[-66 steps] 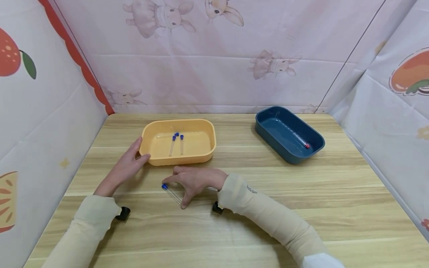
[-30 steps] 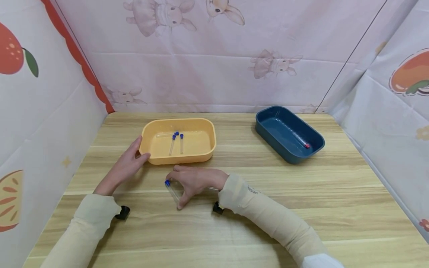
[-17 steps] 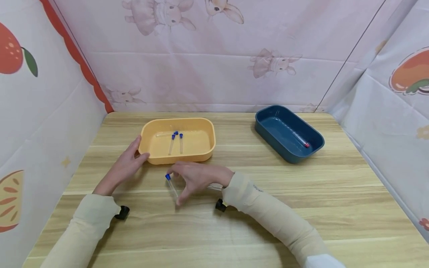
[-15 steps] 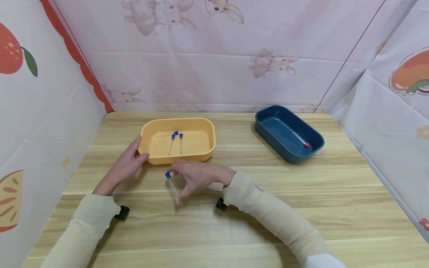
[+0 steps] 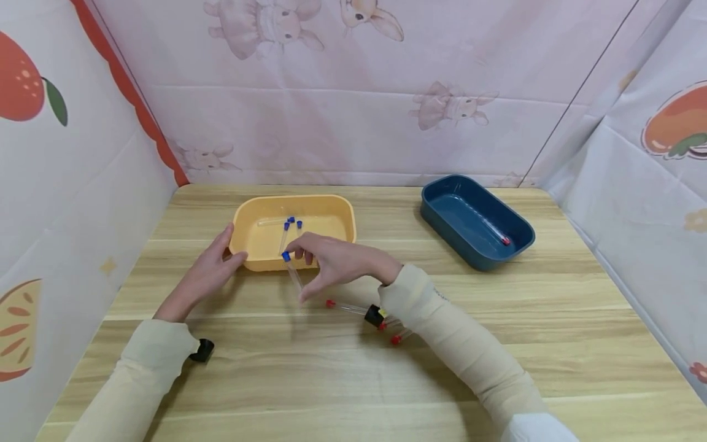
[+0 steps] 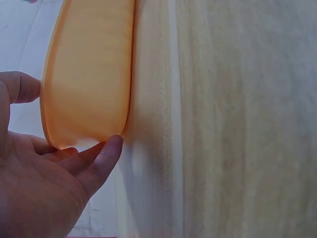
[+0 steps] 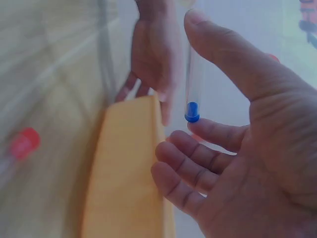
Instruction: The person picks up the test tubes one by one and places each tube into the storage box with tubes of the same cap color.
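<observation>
R hand fingers pinch tube by yellow bin, L hand fingers grip its left end; prob. mid-transfer, next needs tube over rim & in.

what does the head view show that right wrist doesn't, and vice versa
Only the head view shows the dark blue tray, its red-capped tube, and three blue-capped tubes inside the yellow tray. Only the right wrist view shows the palm of the right hand. Both share the held tube, yellow tray, left hand and a loose red-capped tube.
</observation>
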A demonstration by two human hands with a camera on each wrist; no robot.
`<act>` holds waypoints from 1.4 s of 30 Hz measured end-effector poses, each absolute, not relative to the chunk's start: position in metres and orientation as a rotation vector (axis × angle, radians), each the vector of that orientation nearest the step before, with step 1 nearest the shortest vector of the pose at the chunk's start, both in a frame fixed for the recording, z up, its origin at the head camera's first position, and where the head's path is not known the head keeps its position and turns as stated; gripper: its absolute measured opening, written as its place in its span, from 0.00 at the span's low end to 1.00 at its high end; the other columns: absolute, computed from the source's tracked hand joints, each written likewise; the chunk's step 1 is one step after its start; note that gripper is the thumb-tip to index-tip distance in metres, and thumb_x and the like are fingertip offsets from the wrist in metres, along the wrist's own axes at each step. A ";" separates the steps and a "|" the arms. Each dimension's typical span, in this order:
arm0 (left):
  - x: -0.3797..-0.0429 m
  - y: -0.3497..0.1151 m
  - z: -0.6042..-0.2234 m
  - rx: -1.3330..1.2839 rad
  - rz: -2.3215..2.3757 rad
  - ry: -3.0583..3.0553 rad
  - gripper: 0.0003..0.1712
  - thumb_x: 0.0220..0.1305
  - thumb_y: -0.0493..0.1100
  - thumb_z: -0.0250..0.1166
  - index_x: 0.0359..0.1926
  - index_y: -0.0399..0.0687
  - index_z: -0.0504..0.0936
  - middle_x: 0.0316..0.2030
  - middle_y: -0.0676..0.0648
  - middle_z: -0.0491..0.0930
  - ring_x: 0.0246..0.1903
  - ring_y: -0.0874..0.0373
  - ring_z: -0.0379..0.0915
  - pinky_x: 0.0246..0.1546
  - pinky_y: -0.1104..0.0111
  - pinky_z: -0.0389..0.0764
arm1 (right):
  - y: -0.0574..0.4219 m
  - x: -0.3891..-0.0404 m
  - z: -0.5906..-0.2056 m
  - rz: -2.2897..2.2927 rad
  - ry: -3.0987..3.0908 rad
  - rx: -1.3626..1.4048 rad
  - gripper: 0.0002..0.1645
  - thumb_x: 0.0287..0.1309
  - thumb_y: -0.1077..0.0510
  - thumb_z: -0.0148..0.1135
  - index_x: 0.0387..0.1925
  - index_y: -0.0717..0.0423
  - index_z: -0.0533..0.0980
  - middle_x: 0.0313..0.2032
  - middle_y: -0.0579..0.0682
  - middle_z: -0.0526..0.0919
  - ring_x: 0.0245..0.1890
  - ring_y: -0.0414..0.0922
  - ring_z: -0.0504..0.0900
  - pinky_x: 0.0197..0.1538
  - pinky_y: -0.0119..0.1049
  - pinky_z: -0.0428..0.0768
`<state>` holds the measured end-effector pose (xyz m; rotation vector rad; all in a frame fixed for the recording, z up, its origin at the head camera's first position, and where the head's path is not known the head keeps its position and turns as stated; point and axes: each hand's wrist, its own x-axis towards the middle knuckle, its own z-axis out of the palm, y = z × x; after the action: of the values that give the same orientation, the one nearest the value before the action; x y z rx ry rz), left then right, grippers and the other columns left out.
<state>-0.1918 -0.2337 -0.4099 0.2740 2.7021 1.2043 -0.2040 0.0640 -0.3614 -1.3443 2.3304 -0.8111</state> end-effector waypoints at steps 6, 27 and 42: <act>-0.192 -0.235 -0.411 0.299 1.225 2.704 0.47 0.81 0.50 0.51 0.81 0.36 0.31 0.81 0.34 0.32 0.79 0.37 0.33 0.76 0.43 0.46 | 0.073 -0.215 -0.352 -0.872 2.366 -1.298 0.50 0.52 0.45 0.81 0.69 0.60 0.67 0.59 0.55 0.75 0.53 0.47 0.74 0.56 0.40 0.77; -0.193 -0.237 -0.411 0.301 1.226 2.698 0.48 0.80 0.50 0.52 0.81 0.36 0.32 0.81 0.35 0.32 0.79 0.38 0.33 0.76 0.43 0.47 | 0.087 -0.258 -0.355 -0.964 2.426 -1.170 0.51 0.55 0.47 0.79 0.71 0.66 0.64 0.58 0.57 0.74 0.56 0.55 0.76 0.57 0.47 0.79; -0.195 -0.236 -0.411 0.287 1.235 2.686 0.47 0.80 0.49 0.51 0.81 0.36 0.31 0.81 0.35 0.31 0.79 0.36 0.34 0.76 0.42 0.47 | 0.077 -0.281 -0.365 -0.931 2.485 -1.055 0.52 0.54 0.47 0.79 0.71 0.68 0.65 0.60 0.63 0.76 0.57 0.55 0.77 0.59 0.39 0.77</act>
<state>-0.1946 -0.2359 -0.4113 0.2869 2.6859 1.2350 -0.2807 0.0769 -0.3650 -1.0549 2.4852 -0.9307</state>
